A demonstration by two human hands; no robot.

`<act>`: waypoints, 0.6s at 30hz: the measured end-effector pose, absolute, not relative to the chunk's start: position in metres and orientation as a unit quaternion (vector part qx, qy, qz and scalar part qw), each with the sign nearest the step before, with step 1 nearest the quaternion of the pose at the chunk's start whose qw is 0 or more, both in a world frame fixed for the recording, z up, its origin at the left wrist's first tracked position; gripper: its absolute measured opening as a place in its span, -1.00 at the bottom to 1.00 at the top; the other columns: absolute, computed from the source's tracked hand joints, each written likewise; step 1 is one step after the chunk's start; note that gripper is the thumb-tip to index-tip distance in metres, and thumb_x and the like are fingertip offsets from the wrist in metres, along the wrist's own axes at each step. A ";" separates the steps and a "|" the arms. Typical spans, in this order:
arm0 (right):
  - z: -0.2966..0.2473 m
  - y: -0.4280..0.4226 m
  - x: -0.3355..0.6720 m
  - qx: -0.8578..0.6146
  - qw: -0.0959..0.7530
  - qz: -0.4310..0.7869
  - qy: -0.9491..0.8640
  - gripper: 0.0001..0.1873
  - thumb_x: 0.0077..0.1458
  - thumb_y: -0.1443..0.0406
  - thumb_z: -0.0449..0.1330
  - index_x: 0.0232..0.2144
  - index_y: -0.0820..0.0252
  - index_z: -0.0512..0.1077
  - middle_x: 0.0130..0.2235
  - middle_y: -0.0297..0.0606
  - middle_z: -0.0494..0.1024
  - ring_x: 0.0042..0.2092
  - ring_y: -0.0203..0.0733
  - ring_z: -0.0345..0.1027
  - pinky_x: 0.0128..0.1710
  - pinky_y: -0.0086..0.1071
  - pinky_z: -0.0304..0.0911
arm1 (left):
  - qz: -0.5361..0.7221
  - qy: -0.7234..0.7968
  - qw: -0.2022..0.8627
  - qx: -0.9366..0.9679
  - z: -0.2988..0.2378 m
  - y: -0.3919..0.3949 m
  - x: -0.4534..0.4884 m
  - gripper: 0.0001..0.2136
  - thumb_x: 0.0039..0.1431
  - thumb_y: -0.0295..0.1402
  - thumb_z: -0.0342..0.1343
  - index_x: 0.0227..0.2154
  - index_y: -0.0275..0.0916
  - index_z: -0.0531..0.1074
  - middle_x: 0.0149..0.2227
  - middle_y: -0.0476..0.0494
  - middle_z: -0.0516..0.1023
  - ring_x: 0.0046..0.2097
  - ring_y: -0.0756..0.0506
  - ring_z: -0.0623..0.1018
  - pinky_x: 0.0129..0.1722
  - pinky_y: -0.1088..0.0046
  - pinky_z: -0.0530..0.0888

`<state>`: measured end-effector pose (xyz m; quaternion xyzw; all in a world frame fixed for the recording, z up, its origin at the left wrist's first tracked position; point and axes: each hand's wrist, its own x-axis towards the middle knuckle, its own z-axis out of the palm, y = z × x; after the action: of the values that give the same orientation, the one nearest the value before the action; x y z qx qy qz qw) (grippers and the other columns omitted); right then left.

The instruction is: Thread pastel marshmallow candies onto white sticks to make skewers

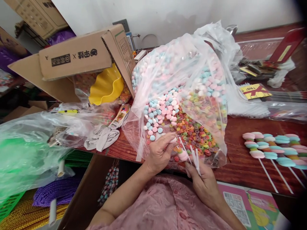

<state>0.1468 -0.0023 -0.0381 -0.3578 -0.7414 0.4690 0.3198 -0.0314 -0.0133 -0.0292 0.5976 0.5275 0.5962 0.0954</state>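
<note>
My left hand (157, 154) is closed in a pinch at the front edge of the clear plastic bag, with a pale marshmallow (173, 140) at its fingertips. In my right hand (205, 181) is a small bunch of white lollipop sticks (196, 159), their upper ends pointing away from me. Pink marshmallows (183, 155) and a gummy ring sit close to the right fingers; whether they are threaded on a stick is hard to make out. Just beyond both hands lie loose pink, blue and white marshmallows (165, 110) and colourful gummy rings (194, 134).
Finished-looking marshmallow skewers (271, 147) lie at the right on the red wooden table (236, 134). A cardboard box (79, 57) with a yellow wavy bowl (107, 84) stands left. Grey gloves (103, 138) rest near the table edge. Bundled purple cords (57, 191) are lower left.
</note>
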 end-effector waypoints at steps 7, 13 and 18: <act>-0.039 -0.012 0.143 -0.365 0.359 0.489 -0.706 -0.80 0.30 0.23 0.05 -0.31 0.17 0.42 -0.55 -0.44 0.23 -0.53 -0.33 0.09 -0.53 -0.46 0.09 | 0.596 0.519 0.121 0.600 -0.024 -0.018 -0.020 -0.72 0.33 -0.48 0.05 0.06 -0.21 0.46 0.04 -0.24 0.60 0.07 -0.10 0.59 0.10 0.26 0.55; -0.040 -0.003 0.155 -0.396 0.366 0.426 -0.726 -0.78 0.28 0.22 0.07 -0.31 0.18 0.46 -0.52 -0.39 0.35 -0.49 -0.28 0.20 -0.44 -0.42 0.19 | 0.570 0.541 0.160 0.597 -0.025 -0.021 -0.026 -0.79 0.33 -0.45 0.08 -0.04 -0.22 0.53 -0.09 -0.17 0.66 -0.07 -0.07 0.64 -0.01 0.36 0.59; -0.039 -0.007 0.144 -0.375 0.367 0.448 -0.724 -0.74 0.30 0.24 0.03 -0.39 0.18 0.41 -0.53 -0.39 0.34 -0.49 -0.32 0.17 -0.46 -0.44 0.17 | 0.549 0.518 0.213 0.620 -0.033 -0.026 -0.012 -0.77 0.36 -0.42 0.02 -0.02 -0.23 0.52 -0.10 -0.18 0.64 -0.07 -0.08 0.62 -0.01 0.34 0.57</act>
<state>0.1436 -0.0074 -0.0392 -0.3747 -0.7239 0.4482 0.3669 -0.0119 -0.0261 -0.0326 0.6203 0.5180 0.5490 0.2134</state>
